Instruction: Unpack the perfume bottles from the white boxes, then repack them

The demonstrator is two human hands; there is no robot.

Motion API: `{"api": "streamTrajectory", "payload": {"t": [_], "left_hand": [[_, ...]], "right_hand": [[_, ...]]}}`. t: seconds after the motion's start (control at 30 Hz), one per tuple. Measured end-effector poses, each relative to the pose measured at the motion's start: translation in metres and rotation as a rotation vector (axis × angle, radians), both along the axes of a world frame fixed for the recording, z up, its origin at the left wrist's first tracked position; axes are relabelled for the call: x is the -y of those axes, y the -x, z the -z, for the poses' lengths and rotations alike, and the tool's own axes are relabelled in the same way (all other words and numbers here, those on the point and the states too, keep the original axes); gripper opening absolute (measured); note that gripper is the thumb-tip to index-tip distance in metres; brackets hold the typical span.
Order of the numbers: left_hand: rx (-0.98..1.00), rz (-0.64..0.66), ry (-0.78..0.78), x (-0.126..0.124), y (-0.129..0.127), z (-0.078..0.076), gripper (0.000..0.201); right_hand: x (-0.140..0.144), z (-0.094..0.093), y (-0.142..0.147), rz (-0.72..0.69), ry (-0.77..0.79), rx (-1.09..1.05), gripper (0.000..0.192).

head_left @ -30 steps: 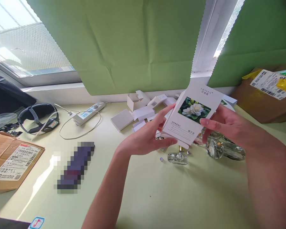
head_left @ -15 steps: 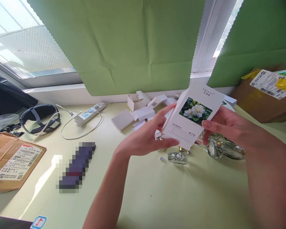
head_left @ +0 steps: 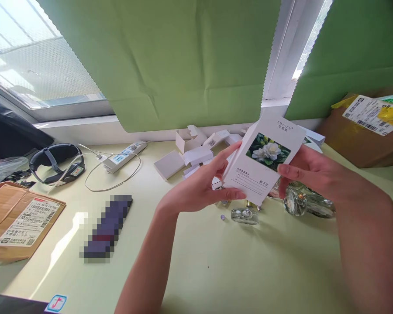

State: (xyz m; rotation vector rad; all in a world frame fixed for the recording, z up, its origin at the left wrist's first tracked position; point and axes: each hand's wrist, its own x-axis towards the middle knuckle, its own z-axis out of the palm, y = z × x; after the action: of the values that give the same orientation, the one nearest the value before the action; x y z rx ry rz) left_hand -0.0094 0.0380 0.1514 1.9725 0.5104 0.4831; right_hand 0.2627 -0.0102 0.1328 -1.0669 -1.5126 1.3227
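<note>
A white printed box (head_left: 249, 181) with a picture of a white flower is held tilted above the table, between my two hands. My left hand (head_left: 203, 181) grips its left side and lower edge, thumb along the bottom. My right hand (head_left: 314, 172) holds the right side, thumb on the printed face. Below the box a small glass bottle (head_left: 244, 216) lies on the table, with a tiny purple bead-like piece (head_left: 222, 217) beside it. Several more glass bottles (head_left: 309, 203) lie under my right hand, partly hidden by it.
Small white boxes and opened cartons (head_left: 198, 155) are heaped at the back by the sill. A power strip (head_left: 126, 156) with a white cable and a dark headband device (head_left: 55, 163) stand left. Brown cardboard boxes (head_left: 356, 144) flank both sides. A pixelated dark object (head_left: 108, 226) lies front left.
Almost nothing differs. The view has shifted very slightly, while both hands keep the same hold on the white box.
</note>
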Motion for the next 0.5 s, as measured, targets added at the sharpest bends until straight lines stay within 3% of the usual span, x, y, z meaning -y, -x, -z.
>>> {"api": "streamTrajectory", "payload": {"t": [0.5], "left_hand": [[0.000, -0.015, -0.050, 0.0018, 0.0031, -0.0028, 0.082]], "right_hand": [[0.0006, 0.0000, 0.0013, -0.049, 0.018, -0.047, 0.054]]}}
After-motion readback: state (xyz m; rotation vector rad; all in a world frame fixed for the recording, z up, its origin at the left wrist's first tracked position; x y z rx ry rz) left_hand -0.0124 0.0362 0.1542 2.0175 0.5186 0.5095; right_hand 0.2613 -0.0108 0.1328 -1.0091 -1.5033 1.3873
